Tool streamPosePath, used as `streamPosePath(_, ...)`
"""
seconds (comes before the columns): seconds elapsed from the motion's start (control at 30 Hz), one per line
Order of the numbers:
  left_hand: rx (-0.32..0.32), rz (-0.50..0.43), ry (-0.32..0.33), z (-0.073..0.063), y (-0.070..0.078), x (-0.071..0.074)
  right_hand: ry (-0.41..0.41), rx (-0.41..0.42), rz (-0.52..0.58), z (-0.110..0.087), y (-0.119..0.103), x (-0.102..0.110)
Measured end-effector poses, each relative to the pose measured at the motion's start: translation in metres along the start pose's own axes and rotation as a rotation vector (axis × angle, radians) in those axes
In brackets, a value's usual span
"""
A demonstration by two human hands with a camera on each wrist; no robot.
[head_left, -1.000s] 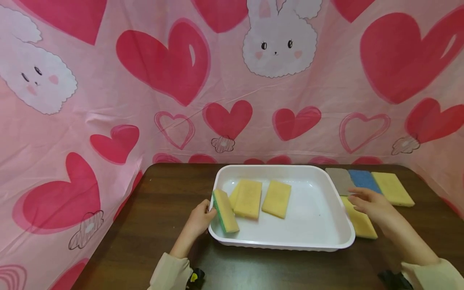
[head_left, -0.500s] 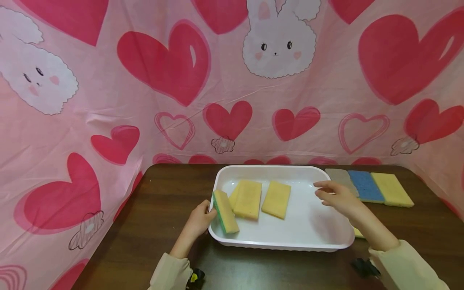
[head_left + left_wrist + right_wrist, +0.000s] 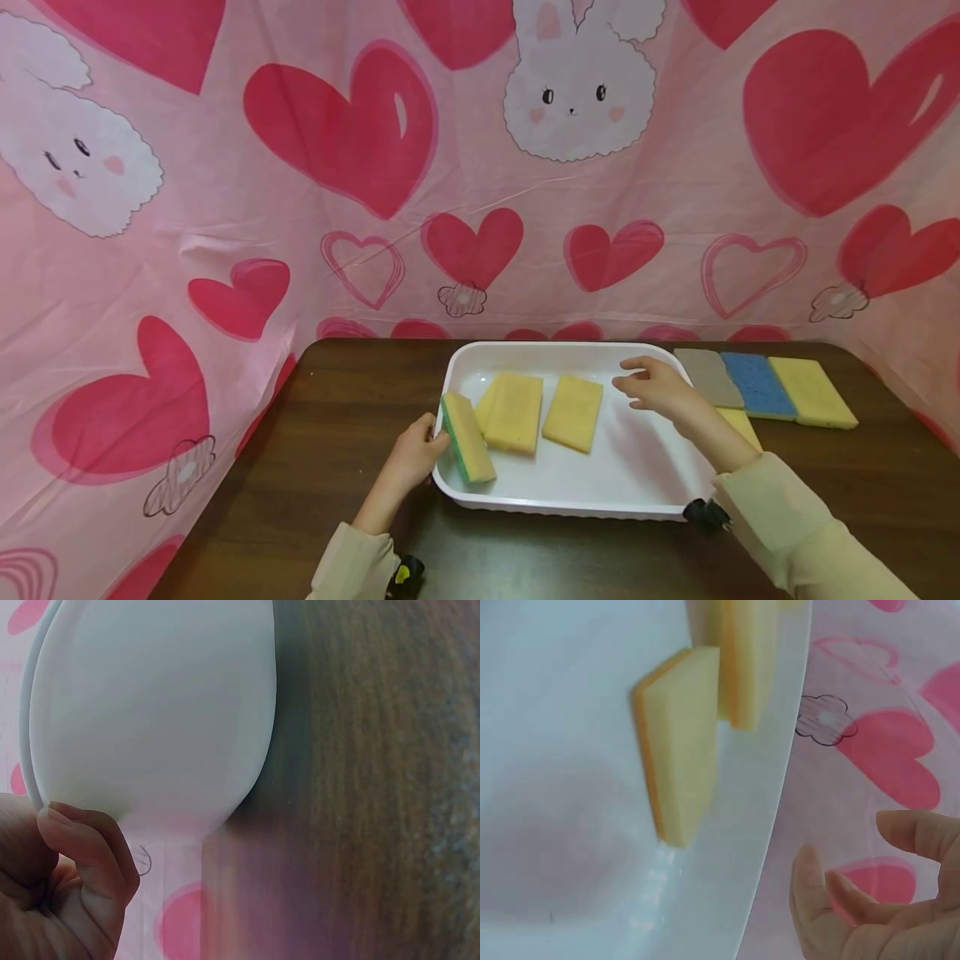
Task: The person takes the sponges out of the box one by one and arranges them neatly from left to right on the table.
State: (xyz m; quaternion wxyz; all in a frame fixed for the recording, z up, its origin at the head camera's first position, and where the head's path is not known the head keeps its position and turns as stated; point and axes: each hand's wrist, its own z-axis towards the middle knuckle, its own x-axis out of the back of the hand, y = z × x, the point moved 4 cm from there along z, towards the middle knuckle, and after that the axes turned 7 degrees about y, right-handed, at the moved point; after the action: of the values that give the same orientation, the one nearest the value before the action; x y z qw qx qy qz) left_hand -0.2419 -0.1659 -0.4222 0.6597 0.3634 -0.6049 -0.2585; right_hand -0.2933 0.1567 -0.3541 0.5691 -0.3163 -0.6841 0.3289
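Note:
My left hand [image 3: 414, 457] grips the left rim of a white tray [image 3: 637, 475]; in the left wrist view its curled fingers [image 3: 90, 851] meet the rim. Just inside that rim leans a yellow sponge with a green side [image 3: 468, 437]. Another yellow sponge [image 3: 516, 412] overlaps one mostly hidden behind it, and a further yellow sponge [image 3: 573, 412] lies to their right. Above the tray's right part hovers my right hand [image 3: 662, 392], fingers loosely bent and nothing held. The right wrist view shows it apart from the nearest sponge [image 3: 682, 746].
Right of the tray, a grey sponge [image 3: 708, 377], a blue sponge [image 3: 759, 385] and a yellow sponge [image 3: 813, 392] lie in a row on the dark wooden table [image 3: 360, 400]. Another yellow sponge [image 3: 741, 423] is partly hidden by my right arm. A pink heart-patterned cloth [image 3: 540, 192] hangs behind.
My right hand has moved left, from above the yellow sponge beside the tray to over the tray's inside. My left hand, the tray and the sponges stay put.

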Motion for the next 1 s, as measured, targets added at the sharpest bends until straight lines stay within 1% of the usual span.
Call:
streamPosePath(0.33, 0.008, -0.005, 0.002, -0.001, 0.001, 0.0, -0.021, -0.047, -0.011, 0.015, -0.007, -0.009)
streamPosePath(0.6, 0.006, -0.006, -0.002, -0.001, 0.002, 0.0, -0.022, -0.035, -0.032, 0.026, -0.006, -0.015)
streamPosePath(0.83, 0.008, -0.008, -0.001, -0.001, 0.001, -0.001, -0.015, -0.049, -0.041, 0.034, -0.006, -0.02)
streamPosePath(1.0, 0.007, -0.009, 0.001, -0.001, 0.002, 0.0, -0.003, -0.061, -0.073, 0.037, -0.006, -0.021)
